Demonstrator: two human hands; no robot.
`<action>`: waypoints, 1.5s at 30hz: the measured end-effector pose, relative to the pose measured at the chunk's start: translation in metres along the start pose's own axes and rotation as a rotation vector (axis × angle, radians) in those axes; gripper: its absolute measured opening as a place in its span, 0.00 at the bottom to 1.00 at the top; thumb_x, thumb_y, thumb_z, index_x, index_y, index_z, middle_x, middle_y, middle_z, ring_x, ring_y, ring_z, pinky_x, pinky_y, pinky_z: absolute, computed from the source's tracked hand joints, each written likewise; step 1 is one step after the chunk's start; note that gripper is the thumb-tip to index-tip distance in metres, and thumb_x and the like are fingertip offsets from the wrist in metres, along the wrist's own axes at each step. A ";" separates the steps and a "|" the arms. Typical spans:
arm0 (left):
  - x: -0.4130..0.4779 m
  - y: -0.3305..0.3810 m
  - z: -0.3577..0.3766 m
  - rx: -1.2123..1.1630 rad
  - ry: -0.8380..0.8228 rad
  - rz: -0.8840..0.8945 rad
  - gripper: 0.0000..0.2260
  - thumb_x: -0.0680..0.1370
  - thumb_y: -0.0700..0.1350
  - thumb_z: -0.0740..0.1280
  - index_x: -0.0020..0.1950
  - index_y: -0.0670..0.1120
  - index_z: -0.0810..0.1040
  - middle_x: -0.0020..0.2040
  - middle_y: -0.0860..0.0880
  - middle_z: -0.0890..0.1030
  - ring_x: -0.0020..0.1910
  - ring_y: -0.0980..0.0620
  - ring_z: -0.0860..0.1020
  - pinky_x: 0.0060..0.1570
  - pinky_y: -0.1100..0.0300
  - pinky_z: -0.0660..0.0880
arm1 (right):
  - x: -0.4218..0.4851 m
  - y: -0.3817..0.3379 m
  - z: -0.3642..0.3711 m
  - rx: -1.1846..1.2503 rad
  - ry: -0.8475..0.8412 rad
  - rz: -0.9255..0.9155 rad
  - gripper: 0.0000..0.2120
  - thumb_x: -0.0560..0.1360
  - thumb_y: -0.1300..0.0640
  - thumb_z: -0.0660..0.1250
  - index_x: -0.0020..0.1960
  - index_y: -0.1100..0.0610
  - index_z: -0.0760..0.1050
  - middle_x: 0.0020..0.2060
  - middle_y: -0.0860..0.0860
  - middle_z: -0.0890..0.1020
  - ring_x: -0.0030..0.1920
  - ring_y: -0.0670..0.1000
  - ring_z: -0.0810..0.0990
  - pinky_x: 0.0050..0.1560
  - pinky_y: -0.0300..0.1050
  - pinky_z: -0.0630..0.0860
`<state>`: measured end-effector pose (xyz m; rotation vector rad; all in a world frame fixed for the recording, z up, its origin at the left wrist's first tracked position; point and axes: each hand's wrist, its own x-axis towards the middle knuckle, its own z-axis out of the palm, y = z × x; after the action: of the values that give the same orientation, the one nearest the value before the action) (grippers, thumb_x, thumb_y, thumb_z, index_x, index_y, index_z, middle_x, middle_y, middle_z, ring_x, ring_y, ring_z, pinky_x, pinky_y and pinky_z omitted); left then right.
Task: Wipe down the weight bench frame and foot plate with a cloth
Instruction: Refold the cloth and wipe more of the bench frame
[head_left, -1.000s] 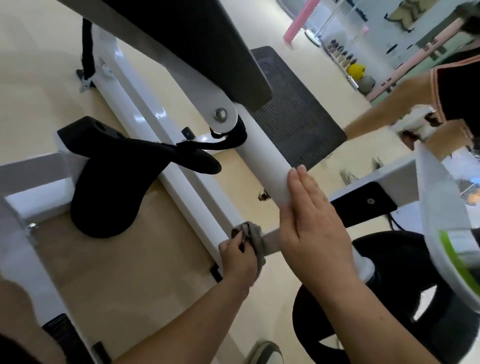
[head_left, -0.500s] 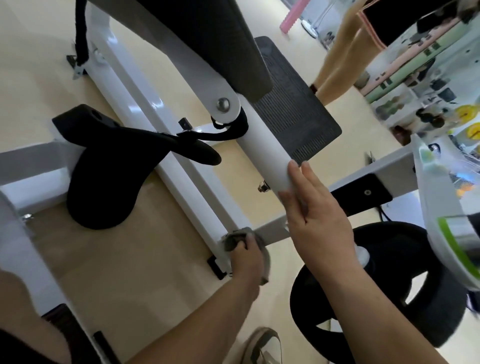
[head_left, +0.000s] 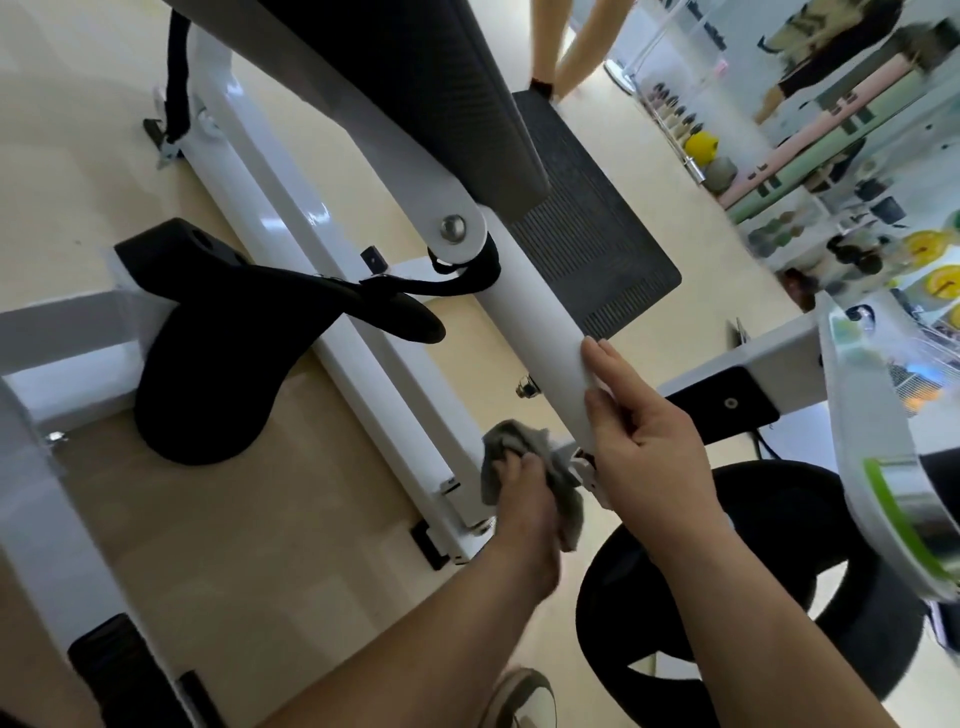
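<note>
The white bench frame (head_left: 332, 291) runs along the floor from upper left to the centre. A ribbed black foot plate (head_left: 597, 244) lies flat beyond it. A white upright tube (head_left: 535, 332) slants down through the middle. My left hand (head_left: 524, 499) grips a crumpled grey cloth (head_left: 514, 441) and presses it on the lower end of the frame rail, at the joint. My right hand (head_left: 644, 447) rests on the lower part of the upright tube, fingers flat along it. The joint under both hands is partly hidden.
A black padded seat (head_left: 218, 374) hangs left of the rail, with a black strap looped to the tube. A black weight plate (head_left: 769, 571) lies on the floor at lower right. Another person's legs (head_left: 566, 47) stand past the foot plate. Shelves line the right side.
My left hand has slid the cloth along the rail's end toward the joint. My right hand stays on the tube. The other person has walked further away, beyond the foot plate.
</note>
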<state>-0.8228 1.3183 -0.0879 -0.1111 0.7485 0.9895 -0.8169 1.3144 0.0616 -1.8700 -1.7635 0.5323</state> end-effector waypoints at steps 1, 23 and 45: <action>0.010 0.000 -0.010 0.003 0.020 -0.008 0.29 0.72 0.60 0.60 0.75 0.61 0.70 0.71 0.50 0.77 0.66 0.45 0.77 0.67 0.40 0.73 | -0.001 0.000 0.000 -0.004 -0.002 -0.002 0.20 0.84 0.53 0.63 0.69 0.30 0.73 0.69 0.26 0.70 0.69 0.33 0.71 0.70 0.47 0.74; -0.106 0.170 0.007 1.418 -0.017 1.454 0.05 0.82 0.41 0.65 0.53 0.41 0.80 0.66 0.45 0.77 0.66 0.52 0.74 0.68 0.60 0.70 | -0.008 -0.037 -0.014 0.086 -0.052 0.209 0.31 0.75 0.69 0.61 0.72 0.44 0.75 0.71 0.45 0.75 0.68 0.51 0.74 0.70 0.57 0.74; -0.064 0.166 0.009 2.175 -0.507 1.486 0.26 0.82 0.58 0.55 0.80 0.54 0.64 0.80 0.52 0.66 0.81 0.47 0.58 0.79 0.44 0.47 | -0.056 -0.007 -0.038 -0.224 -0.154 0.313 0.10 0.84 0.47 0.58 0.63 0.47 0.72 0.47 0.47 0.77 0.43 0.46 0.75 0.47 0.35 0.76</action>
<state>-0.9695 1.3700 -0.0015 2.7684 0.9931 0.8473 -0.8043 1.2554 0.0928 -2.3395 -1.6911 0.6288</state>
